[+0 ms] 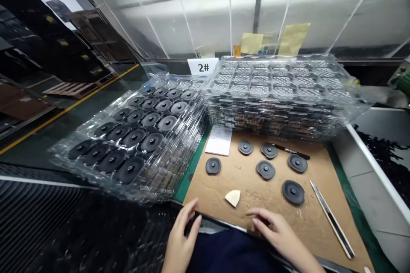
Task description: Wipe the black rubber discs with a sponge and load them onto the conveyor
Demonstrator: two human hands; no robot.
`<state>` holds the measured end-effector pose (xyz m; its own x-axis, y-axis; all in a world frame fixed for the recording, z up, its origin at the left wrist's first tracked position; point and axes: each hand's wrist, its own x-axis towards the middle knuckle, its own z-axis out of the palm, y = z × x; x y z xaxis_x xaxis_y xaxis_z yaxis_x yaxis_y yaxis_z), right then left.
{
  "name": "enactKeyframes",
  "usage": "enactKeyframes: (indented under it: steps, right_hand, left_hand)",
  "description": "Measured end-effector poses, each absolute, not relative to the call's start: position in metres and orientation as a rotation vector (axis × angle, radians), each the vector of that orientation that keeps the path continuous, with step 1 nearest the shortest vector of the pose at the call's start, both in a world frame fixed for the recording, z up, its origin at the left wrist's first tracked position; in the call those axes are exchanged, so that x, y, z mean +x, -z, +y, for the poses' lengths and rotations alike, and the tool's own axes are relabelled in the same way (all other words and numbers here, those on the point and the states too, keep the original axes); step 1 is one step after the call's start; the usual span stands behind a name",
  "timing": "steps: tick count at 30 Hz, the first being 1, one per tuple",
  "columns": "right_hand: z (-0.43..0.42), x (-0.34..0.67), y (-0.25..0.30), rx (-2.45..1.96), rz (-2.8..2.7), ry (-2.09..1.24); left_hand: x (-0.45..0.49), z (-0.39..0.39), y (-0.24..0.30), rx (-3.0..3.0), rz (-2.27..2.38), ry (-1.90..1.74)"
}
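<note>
On the cardboard mat [320,222] I see six discs [265,169] beyond a white wedge [233,197]. My left hand [181,239] and right hand [275,232] rest on the mat's near edge, fingers loose, gripping nothing.

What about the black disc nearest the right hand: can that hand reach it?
Probably yes. The right hand rests on the cardboard, the disc lies just beyond its fingers, only bare cardboard lies between, and the metal tool sits off to the side.

left hand [179,243]: seen bare, no glove worn | right hand [275,232]: seen bare, forearm left uncovered | clothing: dark navy garment [230,251] is worn, plain, seen at the lower edge
</note>
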<state>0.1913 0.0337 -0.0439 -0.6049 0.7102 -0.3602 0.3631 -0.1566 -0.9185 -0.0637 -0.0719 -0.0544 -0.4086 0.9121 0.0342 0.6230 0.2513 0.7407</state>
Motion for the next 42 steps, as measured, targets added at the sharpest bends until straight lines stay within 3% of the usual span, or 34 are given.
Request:
enactKeyframes:
  steps: [9, 13, 19, 26, 31, 36, 42]
  right_hand:
    - [0.047, 0.145, 0.047, -1.188, -1.757, -1.894]
    - [0.059, 0.142, 0.043, -1.355, -1.633, -1.726]
    - [0.089, 0.131, 0.017, -1.167, -1.848, -1.275]
    - [0.103, 0.130, 0.010, -1.026, -2.212, -1.270]
    - [0.109, 0.137, 0.016, -1.103, -2.154, -1.210]
    - [0.118, 0.144, 0.003, -0.906, -2.421, -1.190]
    - [0.112, 0.137, -0.007, -0.673, -2.541, -1.329]
  left_hand:
    - [-0.056, 0.074, 0.083, 1.448, 2.058, -1.077]
    - [-0.034, 0.049, 0.070, 1.380, 1.925, -1.104]
    - [-0.012, 0.011, 0.044, 1.198, 1.581, -1.355]
    - [-0.011, 0.011, 0.046, 1.274, 1.641, -1.257]
    - [-0.012, 0.021, 0.031, 0.861, 1.381, -1.266]
    - [-0.029, 0.033, 0.031, 0.326, 0.831, -0.866]
    - [-0.038, 0.027, 0.036, 0.229, 0.425, -0.544]
